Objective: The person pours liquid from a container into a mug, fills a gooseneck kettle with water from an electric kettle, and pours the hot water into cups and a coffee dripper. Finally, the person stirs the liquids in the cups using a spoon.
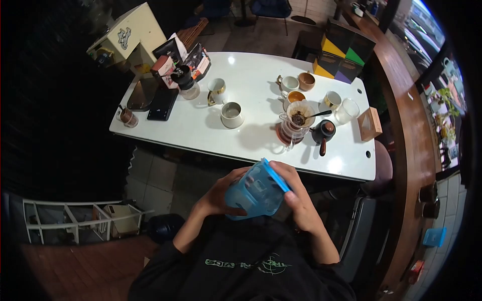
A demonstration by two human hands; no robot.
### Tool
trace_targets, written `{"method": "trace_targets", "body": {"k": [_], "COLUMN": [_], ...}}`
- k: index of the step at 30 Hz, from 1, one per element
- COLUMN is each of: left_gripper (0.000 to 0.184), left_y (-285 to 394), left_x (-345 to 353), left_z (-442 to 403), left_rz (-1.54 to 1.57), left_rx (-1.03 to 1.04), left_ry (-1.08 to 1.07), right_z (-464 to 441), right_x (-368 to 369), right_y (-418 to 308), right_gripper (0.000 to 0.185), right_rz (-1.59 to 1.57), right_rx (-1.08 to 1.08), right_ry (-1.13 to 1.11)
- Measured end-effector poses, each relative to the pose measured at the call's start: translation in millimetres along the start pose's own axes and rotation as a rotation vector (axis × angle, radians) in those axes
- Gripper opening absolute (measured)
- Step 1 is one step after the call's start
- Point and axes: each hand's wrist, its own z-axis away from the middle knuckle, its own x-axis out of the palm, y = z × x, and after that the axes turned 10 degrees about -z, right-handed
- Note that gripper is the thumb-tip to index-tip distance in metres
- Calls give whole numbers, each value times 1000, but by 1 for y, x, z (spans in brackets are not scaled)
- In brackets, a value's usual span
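Note:
In front of my chest I hold a see-through blue plastic container (255,193), tilted. My left hand (219,194) wraps round its left side and base. The fingers of my right hand (297,200) grip the bright blue lid (275,175) at the container's right edge. Whether the lid is fully on or partly off, I cannot tell. Beyond my hands, on the white table (196,133), stands a glass coffee server (292,133) with a dripper (301,114) on top. Dark grounds and a paper filter show inside the dripper.
A metal pitcher (232,115) and a white mug (217,90) stand mid-table. Several cups, a glass (346,111) and a dark long-handled pot (324,130) are at the right. A coffee grinder (187,83) and a black scale (162,104) are at the left.

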Motion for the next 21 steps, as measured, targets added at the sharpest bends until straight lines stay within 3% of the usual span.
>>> {"method": "trace_targets", "body": {"k": [4,7,9,11,12,13,15,20,21], "left_gripper": [114,115,108,97,93,93,93,94,94], "left_y": [-22,-51,-46,-56,-62,-67,-77,-112,-114], "left_x": [24,25,8,-26,-49,-62,-88,-135,-141], "left_z": [19,22,22,5,-5,-11,-20,-29,-28], "left_rz": [-21,-163,99,-183,-338,-333,-238,-266,-263], "left_rx": [34,17,-218,160,313,313,443,397,289], "left_ry": [186,124,149,383,348,348,430,425,435], "right_z": [-2,-4,-15,-32,-39,-47,-67,-113,-120], "right_x": [-2,5,9,12,13,17,34,52,55], "right_y": [14,18,29,49,67,85,120,202,211], "right_gripper": [69,71,67,64,58,53,49,55,56], "right_rz": [-235,-418,-391,-361,-92,179,332,772,827], "right_rx": [63,100,79,52,52,53,172,144,154], "right_ry": [98,181,276,372,408,435,496,528,529]}}
